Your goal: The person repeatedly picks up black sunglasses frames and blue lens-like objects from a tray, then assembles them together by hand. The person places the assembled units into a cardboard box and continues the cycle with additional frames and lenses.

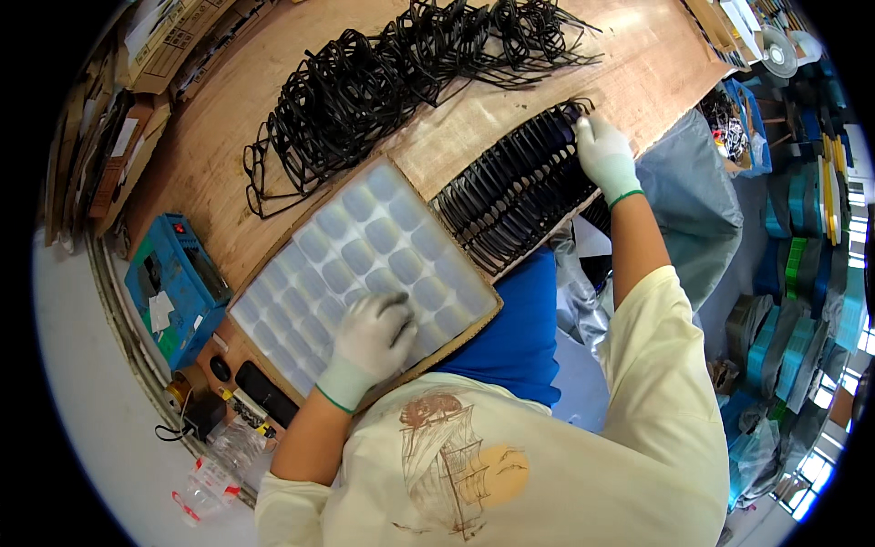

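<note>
The white-gloved left hand (372,339) curls its fingers loosely over a shallow cardboard box (498,307) packed with smooth, translucent, rounded lens-like pieces (407,266), though whether it grips one I can't tell. Across at the narrow tray (510,265), the right hand's (603,150) thumb and fingers draw close at the far end of tightly ranked black eyeglass frames (515,187), hold unclear, while a wiry tangle of frames (342,96) sprawls over the wooden table (210,155).

Black frames (515,187), white gloves (605,157); ship-print shirt (583,438)

A blue device (182,284) lies near a black phone (266,394), with cardboard (123,157) upper left, a fan (778,52) upper right.
</note>
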